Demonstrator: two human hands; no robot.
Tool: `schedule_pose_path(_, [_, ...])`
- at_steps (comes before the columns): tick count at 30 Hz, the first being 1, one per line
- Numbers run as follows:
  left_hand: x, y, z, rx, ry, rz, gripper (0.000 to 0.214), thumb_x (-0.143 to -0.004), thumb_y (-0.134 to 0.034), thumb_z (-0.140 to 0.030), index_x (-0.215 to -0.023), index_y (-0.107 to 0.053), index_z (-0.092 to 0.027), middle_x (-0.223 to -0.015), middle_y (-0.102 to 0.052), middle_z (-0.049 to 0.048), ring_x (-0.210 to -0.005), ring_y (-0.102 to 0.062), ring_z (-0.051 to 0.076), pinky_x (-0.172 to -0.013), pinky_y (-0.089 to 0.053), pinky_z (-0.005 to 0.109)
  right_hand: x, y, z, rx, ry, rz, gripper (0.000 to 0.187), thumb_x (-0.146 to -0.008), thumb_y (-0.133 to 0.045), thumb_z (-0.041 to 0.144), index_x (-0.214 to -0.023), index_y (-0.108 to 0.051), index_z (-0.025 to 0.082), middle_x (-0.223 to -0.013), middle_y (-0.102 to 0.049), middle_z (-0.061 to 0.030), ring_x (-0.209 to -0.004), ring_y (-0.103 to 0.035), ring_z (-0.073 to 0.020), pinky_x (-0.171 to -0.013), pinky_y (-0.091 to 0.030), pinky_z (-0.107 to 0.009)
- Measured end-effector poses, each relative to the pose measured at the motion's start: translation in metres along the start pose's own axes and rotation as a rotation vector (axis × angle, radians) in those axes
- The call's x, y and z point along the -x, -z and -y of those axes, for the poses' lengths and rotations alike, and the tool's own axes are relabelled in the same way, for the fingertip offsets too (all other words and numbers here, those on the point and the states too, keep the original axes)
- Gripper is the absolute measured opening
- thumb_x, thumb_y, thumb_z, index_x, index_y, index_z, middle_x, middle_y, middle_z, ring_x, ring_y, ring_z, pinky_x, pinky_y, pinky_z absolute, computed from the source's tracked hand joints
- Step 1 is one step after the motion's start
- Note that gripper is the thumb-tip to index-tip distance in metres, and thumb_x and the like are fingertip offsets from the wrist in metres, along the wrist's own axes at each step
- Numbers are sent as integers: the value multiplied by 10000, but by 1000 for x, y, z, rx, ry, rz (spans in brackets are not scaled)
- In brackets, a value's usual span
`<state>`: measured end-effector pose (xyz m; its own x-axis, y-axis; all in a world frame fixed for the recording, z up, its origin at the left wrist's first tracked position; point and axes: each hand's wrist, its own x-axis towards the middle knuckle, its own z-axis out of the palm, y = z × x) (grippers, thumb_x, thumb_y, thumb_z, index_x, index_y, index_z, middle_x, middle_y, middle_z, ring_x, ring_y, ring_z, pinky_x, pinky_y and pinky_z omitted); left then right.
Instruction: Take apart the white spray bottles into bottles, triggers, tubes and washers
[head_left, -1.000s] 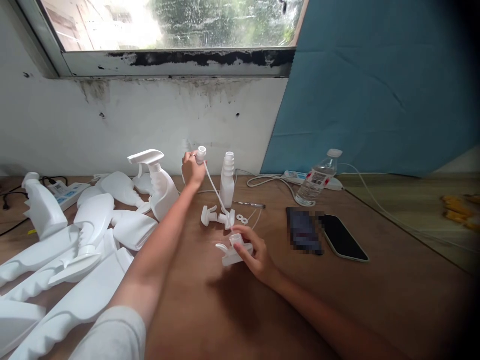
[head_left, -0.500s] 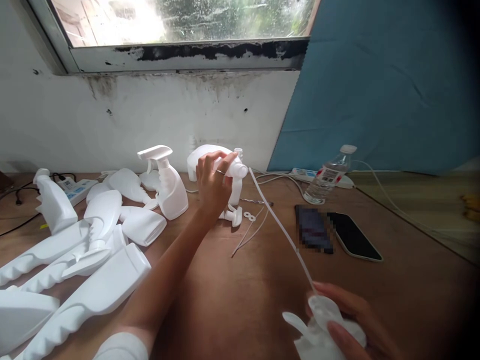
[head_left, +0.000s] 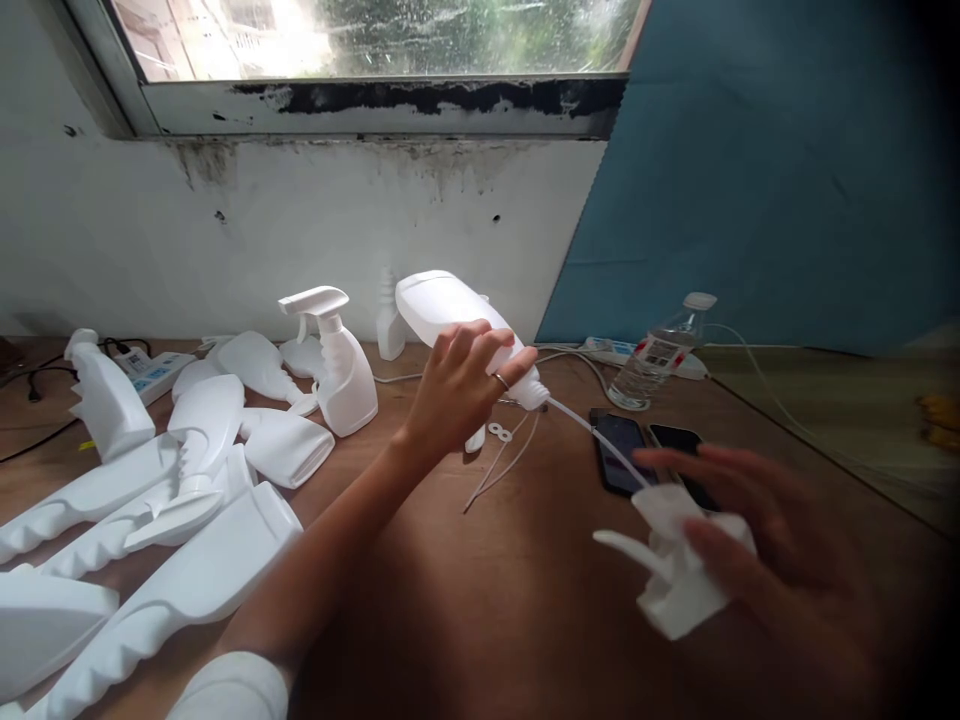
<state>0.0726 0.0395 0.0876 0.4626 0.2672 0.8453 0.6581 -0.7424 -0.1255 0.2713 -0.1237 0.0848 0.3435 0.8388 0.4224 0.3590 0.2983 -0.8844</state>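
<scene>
Likely light, the bottle (head_left: 457, 308) is well gripped near its neck (head_left: 532, 391) by the left hand (head_left: 459, 388); the sprayer (head_left: 671, 600), right of it, by the right hand (head_left: 780, 560).

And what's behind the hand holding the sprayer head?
Past the right hand, a dark phone and a pale-edged phone lie on the table. The hand hides much of the pale-edged phone; anything else covered can't be seen.

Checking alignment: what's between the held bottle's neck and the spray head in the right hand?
Head view: a thin white tube, from the spray head to the bottle mouth; insertion unclear.
</scene>
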Motion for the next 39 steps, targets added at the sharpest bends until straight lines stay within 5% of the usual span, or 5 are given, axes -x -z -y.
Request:
schedule_pose_path(3, [-7, 20, -12, 25, 4, 103, 375, -831, -519, -47, -1146, -596, -235, -1158, -618, 77, -1126, -533, 264, -951, -439, 447, -44, -5, 16, -259, -77, 194, 135, -773, -698, 453, -811, -724, 326, -1270, -622, -61, -900, -683, -266, -496, -543, -311])
schedule_pose_path(8, [-16, 62, -18, 276, 232, 298, 248, -783, -664, -254, -1028, -654, -210, -962, -665, 49, -854, -626, 214, -665, -499, 319, -94, -33, 39, -514, -71, 636, 528, -652, -695, 699, -988, -730, 292, -1046, -686, -67, -709, -659, -182, -568, -559, -318])
schedule_pose_path(18, [-1, 63, 32, 623, 512, 554, 223, -714, -727, -359, -872, -687, -207, -668, -647, -8, -599, -591, 160, -500, -439, 278, -106, -116, 25, -432, 124, 508, 320, -698, -796, 350, -939, -672, 178, -773, -617, -8, -574, -524, -87, -466, -452, -233])
schedule_pose_path(32, [8, 59, 58, 951, 470, 768, 363, -694, -773, -307, -1034, -653, -262, -979, -700, 51, -883, -692, 235, -708, -593, 345, -105, -135, -5, -469, 103, 582, 289, -724, -785, 349, -957, -701, 200, -862, -696, -24, -782, -646, -174, -659, -541, -305])
schedule_pose_path(39, [-6, 84, 57, 917, 520, 207, 422, -813, -675, -347, -1219, -598, -264, -1115, -664, 65, -1028, -645, 202, -845, -571, 312, -100, -148, -9, -628, 41, 712, 313, -770, -736, 415, -990, -674, 201, -934, -708, -52, -875, -673, -206, -796, -565, -376])
